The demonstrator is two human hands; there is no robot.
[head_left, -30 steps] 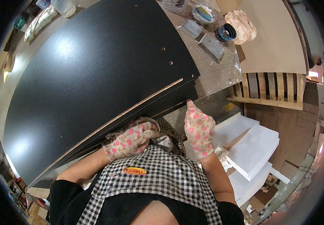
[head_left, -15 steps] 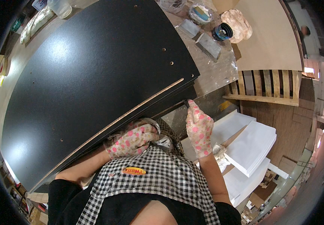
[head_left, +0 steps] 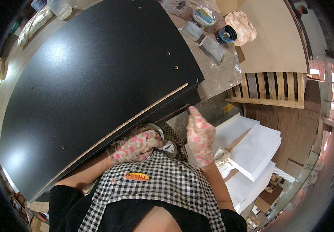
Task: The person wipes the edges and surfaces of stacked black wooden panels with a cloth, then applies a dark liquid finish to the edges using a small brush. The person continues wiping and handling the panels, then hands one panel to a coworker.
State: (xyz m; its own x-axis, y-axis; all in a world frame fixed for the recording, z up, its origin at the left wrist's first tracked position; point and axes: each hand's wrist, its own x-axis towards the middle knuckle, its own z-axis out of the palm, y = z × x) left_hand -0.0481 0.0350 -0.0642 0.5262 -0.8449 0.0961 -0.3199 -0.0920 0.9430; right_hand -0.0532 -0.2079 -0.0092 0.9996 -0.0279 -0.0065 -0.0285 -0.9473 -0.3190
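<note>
A large black board [head_left: 89, 81] with small drilled holes lies on the workbench, its raw light-brown edge facing me. A second black panel sits just under that edge. My left hand [head_left: 138, 144], in a pink-flowered glove, is curled against a crumpled cloth or pouch at my waist, below the board's near edge. My right hand [head_left: 199, 135], in the same kind of glove, is raised with fingers straight and together, the fingertips close to the board's near right corner. It holds nothing.
Grey blocks [head_left: 212, 46], a dark tape roll [head_left: 225, 34], a round tub [head_left: 205, 15] and a crumpled bag [head_left: 241, 22] lie on the bench's far right. A pale sheet [head_left: 275, 42] rests on a wooden pallet [head_left: 267, 91]. White boards [head_left: 255, 149] are stacked on the floor at right.
My right hand has shifted slightly right and turned edge-on, fingers now pointing up toward the board's corner. My left hand stays curled at my waist.
</note>
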